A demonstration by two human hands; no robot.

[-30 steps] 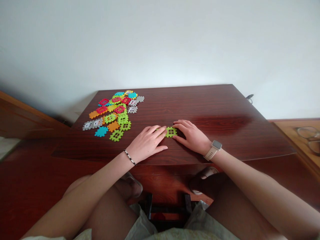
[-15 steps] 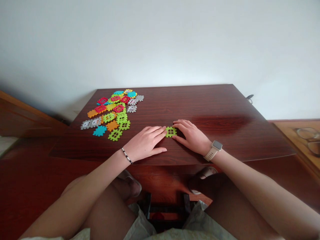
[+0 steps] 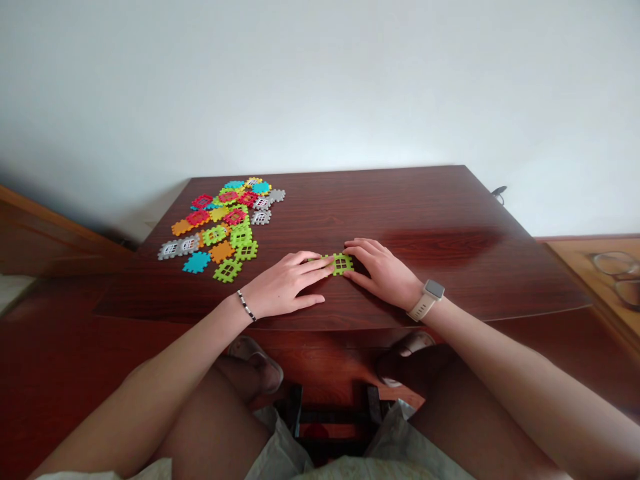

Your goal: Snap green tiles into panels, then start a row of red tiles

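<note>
A green square puzzle tile (image 3: 342,264) lies flat on the dark wooden table (image 3: 430,220), near its front edge. My left hand (image 3: 285,283) lies flat on the table with its fingers stretched out, the fingertips on a second green tile that joins the first on its left. My right hand (image 3: 385,270), a pale watch on its wrist, rests with spread fingers against the tile's right side. Both hands press down; neither lifts anything.
A pile of several coloured interlocking tiles (image 3: 223,223) in red, orange, grey, blue and green is spread at the table's back left. A pair of glasses (image 3: 617,270) lies on a lighter surface at the right. My knees and feet show below the table edge.
My left hand has slid slightly back to the left, uncovering part of a second green tile beside the first. The right hand has stayed put.
</note>
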